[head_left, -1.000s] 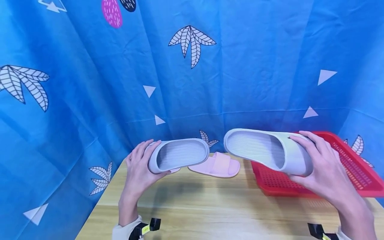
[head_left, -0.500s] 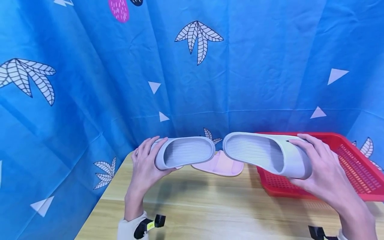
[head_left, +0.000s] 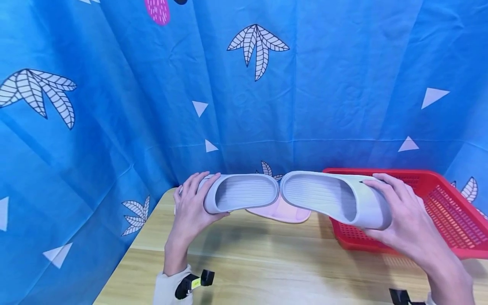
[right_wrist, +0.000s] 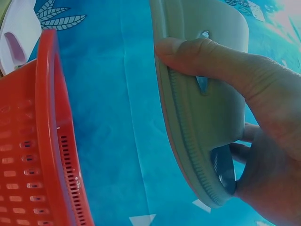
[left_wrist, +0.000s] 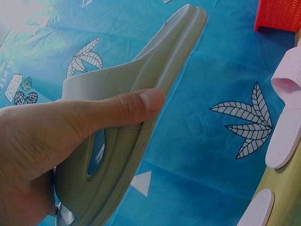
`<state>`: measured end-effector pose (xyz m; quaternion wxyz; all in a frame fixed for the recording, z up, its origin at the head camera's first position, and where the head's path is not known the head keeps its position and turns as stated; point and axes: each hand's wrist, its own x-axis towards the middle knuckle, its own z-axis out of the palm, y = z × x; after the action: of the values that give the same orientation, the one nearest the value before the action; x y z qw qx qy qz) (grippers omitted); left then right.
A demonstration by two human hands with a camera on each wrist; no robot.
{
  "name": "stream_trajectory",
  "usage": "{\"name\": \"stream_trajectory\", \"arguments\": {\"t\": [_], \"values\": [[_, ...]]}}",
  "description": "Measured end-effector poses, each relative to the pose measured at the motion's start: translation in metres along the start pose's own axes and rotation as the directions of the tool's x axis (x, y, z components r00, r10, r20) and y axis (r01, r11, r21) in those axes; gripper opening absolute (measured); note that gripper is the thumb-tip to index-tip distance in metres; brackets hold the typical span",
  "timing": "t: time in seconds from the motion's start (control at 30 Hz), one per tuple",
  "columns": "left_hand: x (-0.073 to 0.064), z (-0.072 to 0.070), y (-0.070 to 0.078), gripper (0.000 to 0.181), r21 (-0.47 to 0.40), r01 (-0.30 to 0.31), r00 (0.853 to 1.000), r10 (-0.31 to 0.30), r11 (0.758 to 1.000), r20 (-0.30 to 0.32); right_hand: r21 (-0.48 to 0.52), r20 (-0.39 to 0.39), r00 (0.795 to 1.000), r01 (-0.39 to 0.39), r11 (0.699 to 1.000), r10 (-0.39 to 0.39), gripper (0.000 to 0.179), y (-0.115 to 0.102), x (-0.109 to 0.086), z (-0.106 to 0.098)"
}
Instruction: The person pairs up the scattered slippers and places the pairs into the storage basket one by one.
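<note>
Left slipper, grey, strap end pinched between your left hand's fingers and thumb; right slipper, likewise in your right hand, heels just beside each other above the table, straps presumably chosen for firm grip.

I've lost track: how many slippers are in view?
4: one gray slipper in the left hand, another gray slipper in the right hand, one pink slipper and another pink slipper on the table. Others may be hidden.
</note>
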<state>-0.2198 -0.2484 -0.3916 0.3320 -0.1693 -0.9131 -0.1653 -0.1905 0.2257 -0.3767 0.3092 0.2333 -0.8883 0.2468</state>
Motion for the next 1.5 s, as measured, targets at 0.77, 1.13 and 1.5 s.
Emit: {"name": "stream_trajectory", "arguments": {"t": [0.77, 1.13, 1.5], "values": [[0.004, 0.008, 0.015, 0.106, 0.049, -0.045, 0.999, 0.044, 0.998, 0.011, -0.062, 0.024, 0.998, 0.056, 0.996, -0.055, 0.125, -0.007, 0.003, 0.011], [0.002, 0.012, 0.024, 0.106, 0.072, -0.062, 0.998, 0.060, 0.996, 0.026, -0.077, 0.034, 0.996, 0.089, 0.993, -0.087, 0.118, -0.014, 0.006, 0.016], [0.002, 0.017, 0.028, 0.107, 0.056, -0.055, 0.997, 0.053, 0.997, 0.050, -0.072, 0.044, 0.993, 0.110, 0.991, -0.107, 0.116, -0.027, 0.006, 0.023]]}}
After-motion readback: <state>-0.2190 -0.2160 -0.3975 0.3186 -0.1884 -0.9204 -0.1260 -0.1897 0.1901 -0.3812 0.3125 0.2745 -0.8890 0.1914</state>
